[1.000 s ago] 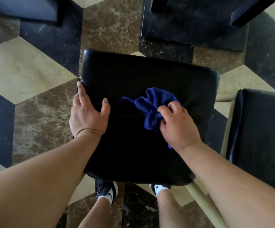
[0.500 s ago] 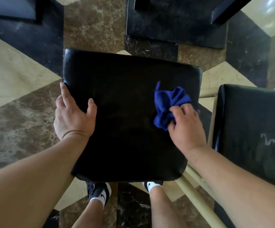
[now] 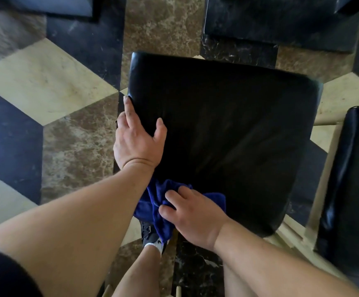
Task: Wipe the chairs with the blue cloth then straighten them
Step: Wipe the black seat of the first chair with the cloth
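Cloth is the thing to watch: the crumpled blue microfibre cloth [image 3: 180, 207] lies at the near-left corner of the black padded leatherette chair seat [image 3: 227, 133], one fold drooping over the seat's near edge. The right hand [image 3: 192, 215] presses flat on it with fingers loosely spread, pinning rather than pinching. The left hand [image 3: 137, 140] rests on the seat's left edge, thumb on top and fingers curled down the side, bracing the chair. The cloth looks light, soft and limp, so it probably bunches under pressure and is best held under a flat palm. The seat looks smooth and slightly glossy, likely slippery; for straightening, the firm rim would give the best hold. A second black chair seat [image 3: 352, 179] stands just right of this seat.
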